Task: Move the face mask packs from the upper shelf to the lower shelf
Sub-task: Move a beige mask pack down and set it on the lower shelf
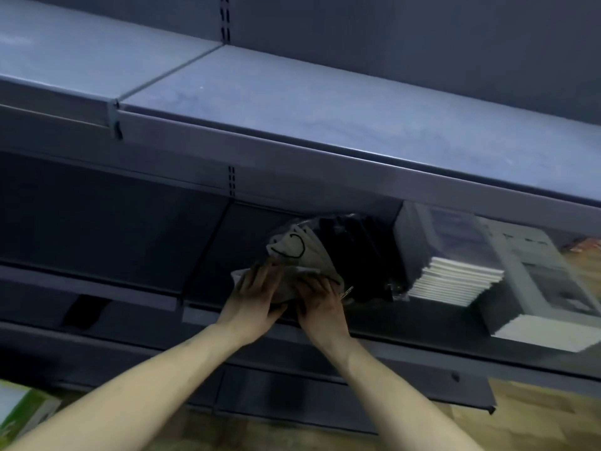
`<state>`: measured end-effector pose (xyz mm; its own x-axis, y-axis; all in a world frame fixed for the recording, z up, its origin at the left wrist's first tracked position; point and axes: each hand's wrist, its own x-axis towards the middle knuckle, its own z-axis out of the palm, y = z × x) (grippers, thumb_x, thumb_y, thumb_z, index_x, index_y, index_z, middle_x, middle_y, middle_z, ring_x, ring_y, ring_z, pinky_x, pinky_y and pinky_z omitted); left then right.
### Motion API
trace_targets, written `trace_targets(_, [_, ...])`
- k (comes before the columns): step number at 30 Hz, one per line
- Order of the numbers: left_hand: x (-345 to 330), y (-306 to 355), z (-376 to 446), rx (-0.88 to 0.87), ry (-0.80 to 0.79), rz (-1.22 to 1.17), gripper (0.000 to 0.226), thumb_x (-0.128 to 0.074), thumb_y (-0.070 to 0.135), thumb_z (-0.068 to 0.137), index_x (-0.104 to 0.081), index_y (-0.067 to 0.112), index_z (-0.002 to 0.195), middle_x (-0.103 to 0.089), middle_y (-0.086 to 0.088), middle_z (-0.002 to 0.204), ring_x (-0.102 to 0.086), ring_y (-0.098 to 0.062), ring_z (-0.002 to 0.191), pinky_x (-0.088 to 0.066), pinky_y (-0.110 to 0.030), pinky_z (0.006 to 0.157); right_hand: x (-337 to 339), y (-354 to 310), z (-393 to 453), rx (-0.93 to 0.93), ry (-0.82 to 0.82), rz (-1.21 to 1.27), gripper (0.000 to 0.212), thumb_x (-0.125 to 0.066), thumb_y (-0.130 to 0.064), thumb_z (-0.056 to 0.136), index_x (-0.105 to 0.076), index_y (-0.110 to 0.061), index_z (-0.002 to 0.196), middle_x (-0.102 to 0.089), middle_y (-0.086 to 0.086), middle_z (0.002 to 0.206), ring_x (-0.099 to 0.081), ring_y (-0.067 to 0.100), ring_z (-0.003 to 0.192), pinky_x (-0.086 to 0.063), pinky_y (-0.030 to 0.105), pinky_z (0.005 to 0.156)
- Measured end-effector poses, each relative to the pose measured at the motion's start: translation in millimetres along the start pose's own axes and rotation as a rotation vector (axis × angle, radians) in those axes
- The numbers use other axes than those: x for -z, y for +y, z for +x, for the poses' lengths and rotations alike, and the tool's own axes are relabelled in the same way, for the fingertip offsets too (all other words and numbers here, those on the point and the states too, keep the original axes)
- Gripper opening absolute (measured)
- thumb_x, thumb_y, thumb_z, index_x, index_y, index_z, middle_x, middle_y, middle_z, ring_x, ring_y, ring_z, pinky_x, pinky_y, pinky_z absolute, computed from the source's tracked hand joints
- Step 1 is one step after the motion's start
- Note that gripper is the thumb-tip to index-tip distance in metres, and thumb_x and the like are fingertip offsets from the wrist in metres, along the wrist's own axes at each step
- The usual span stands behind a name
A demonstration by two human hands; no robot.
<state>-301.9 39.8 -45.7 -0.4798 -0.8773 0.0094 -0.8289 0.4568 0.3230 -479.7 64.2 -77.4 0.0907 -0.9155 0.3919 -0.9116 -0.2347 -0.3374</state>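
A clear plastic pack of pale face masks (294, 252) with a black loop printed on it lies on the lower shelf (208, 312), leaning against darker packs (354, 255) behind it. My left hand (257, 294) lies on the pack's left side with fingers spread fairly straight. My right hand (320, 299) rests on its right side, fingers laid over the plastic. The upper shelf (292, 102) above shows a bare grey surface.
Stacks of white flat packs in clear boxes (455, 271) stand on the same shelf to the right of the masks. A green and white box (22, 408) sits at the bottom left. Wooden floor (533, 415) shows at the lower right.
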Motion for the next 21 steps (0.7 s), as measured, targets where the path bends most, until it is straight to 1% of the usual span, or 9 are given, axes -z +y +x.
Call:
trace_targets(2, [6.0,-5.1,0.1,-0.02,-0.03,-0.032,0.072,-0.024,0.059,0.09,-0.033,0.024,0.152,-0.025,-0.002,0.16,-0.027,-0.029,0.144,-0.027,-0.035,0.113,-2.8,-4.7,0.7,0.086,0.022,0.062,0.034,-0.057,-0.016,0.086,-0.071,-0.019,0.117,-0.071,0.001,0.115,-0.062,0.023,0.11,-0.049,0.034,0.096])
trace_targets(4, [9.6,-17.4,3.5,-0.023,-0.028,-0.022,0.051,-0.034,0.038,0.099,-0.041,0.027,0.148,-0.031,0.002,0.157,-0.035,-0.025,0.14,-0.036,-0.033,0.109,-2.4,-5.5,6.9,0.097,0.03,0.074,0.033,-0.058,-0.013,0.086,-0.071,-0.018,0.117,-0.071,0.001,0.114,-0.064,0.024,0.108,-0.052,0.034,0.093])
trace_targets(7, [17.5,-45.0,7.5,0.002,-0.067,0.015,0.049,-0.04,0.015,0.101,-0.041,0.034,0.147,-0.025,0.012,0.16,-0.033,-0.018,0.142,-0.036,-0.032,0.109,-4.7,1.9,19.7,-0.082,0.053,0.019,0.035,-0.066,-0.008,0.082,-0.072,-0.02,0.114,-0.069,-0.002,0.113,-0.063,0.023,0.107,-0.049,0.033,0.094])
trace_targets(10, [24.7,-67.0,8.1,-0.039,-0.115,0.001,0.055,-0.037,0.012,0.104,-0.031,0.036,0.152,-0.009,0.016,0.163,-0.018,-0.014,0.149,-0.023,-0.027,0.118,-8.0,2.0,20.9,-0.149,0.053,-0.016,0.043,-0.067,-0.003,0.076,-0.072,-0.022,0.115,-0.066,-0.003,0.12,-0.061,0.023,0.112,-0.044,0.034,0.099])
trace_targets(12, [22.6,-76.0,7.8,-0.073,-0.153,-0.01,0.054,-0.034,0.019,0.107,-0.018,0.035,0.156,0.003,0.016,0.162,-0.002,-0.01,0.152,-0.006,-0.024,0.121,-10.1,4.2,20.1,-0.129,0.062,-0.023,0.046,-0.068,-0.002,0.075,-0.071,-0.022,0.118,-0.064,-0.002,0.126,-0.058,0.024,0.119,-0.045,0.038,0.102])
trace_targets(15, [17.3,-82.1,5.6,-0.089,-0.209,0.052,0.062,-0.023,0.053,0.103,0.006,0.035,0.155,0.02,0.017,0.158,0.018,-0.007,0.149,0.01,-0.027,0.121,-12.7,9.0,20.0,-0.171,0.067,0.009,0.047,-0.064,-0.013,0.08,-0.066,-0.019,0.127,-0.058,-0.002,0.136,-0.047,0.022,0.133,-0.043,0.046,0.107])
trace_targets(18, [18.5,-88.3,5.4,-0.093,-0.254,0.081,0.095,-0.007,0.084,0.077,0.014,0.034,0.155,0.027,0.019,0.157,0.027,-0.004,0.145,0.015,-0.027,0.119,-6.6,2.0,18.2,-0.151,0.039,-0.013,0.057,-0.058,-0.054,0.087,-0.06,-0.021,0.133,-0.057,-0.003,0.137,-0.045,0.02,0.134,-0.039,0.043,0.11])
trace_targets(20, [21.9,-92.1,7.0,-0.103,-0.266,0.054,0.105,-0.006,0.091,0.069,0.011,0.035,0.156,0.024,0.019,0.159,0.026,-0.002,0.145,0.014,-0.027,0.119,-1.2,-3.9,16.9,-0.142,-0.035,-0.035,0.079,-0.045,-0.079,0.084,-0.055,-0.022,0.137,-0.053,-0.003,0.14,-0.042,0.019,0.135,-0.033,0.041,0.113])
trace_targets(21, [24.6,-94.1,7.3,-0.093,-0.259,0.029,0.107,-0.005,0.093,0.067,0.006,0.034,0.157,0.02,0.019,0.161,0.023,-0.001,0.146,0.012,-0.028,0.12,0.9,-6.4,16.0,-0.15,-0.068,-0.046,0.086,-0.036,-0.085,0.083,-0.053,-0.022,0.139,-0.051,-0.002,0.143,-0.041,0.019,0.136,-0.032,0.04,0.114])
